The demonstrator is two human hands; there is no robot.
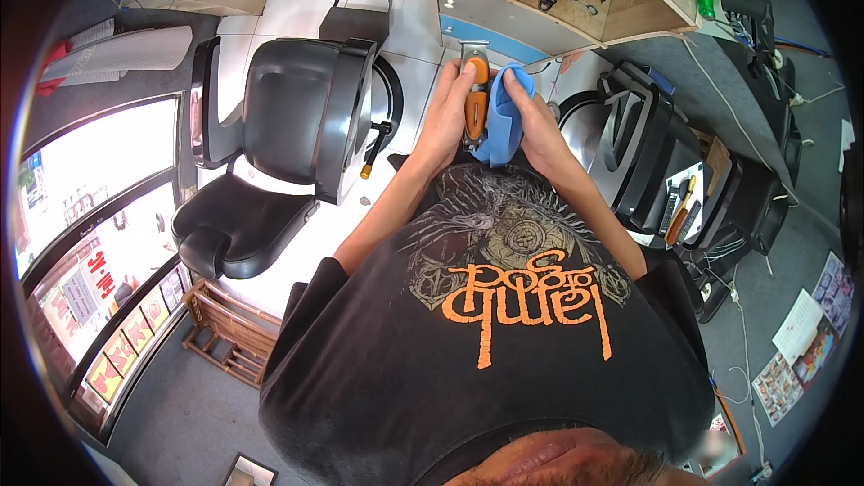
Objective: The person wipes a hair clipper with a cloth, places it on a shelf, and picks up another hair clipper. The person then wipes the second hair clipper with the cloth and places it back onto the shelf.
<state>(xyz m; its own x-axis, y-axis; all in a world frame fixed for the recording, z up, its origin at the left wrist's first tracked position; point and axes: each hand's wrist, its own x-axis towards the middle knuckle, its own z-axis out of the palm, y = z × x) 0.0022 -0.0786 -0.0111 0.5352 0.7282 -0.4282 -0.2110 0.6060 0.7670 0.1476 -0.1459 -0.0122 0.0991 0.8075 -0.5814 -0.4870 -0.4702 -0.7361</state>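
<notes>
Held out in front of the chest is an orange and black hair clipper, its metal blade end pointing away from the body. My left hand is closed round its left side, thumb on the orange casing. A blue cloth lies against the clipper's right side, bunched and folded. My right hand grips this cloth, with the thumb on top near its upper edge. The fingers of both hands are partly hidden behind the things they hold.
A black barber chair stands at the left. Wooden shelving with black clippers is ahead. More black chairs and a tray with combs are at the right. A bamboo rack sits at lower left.
</notes>
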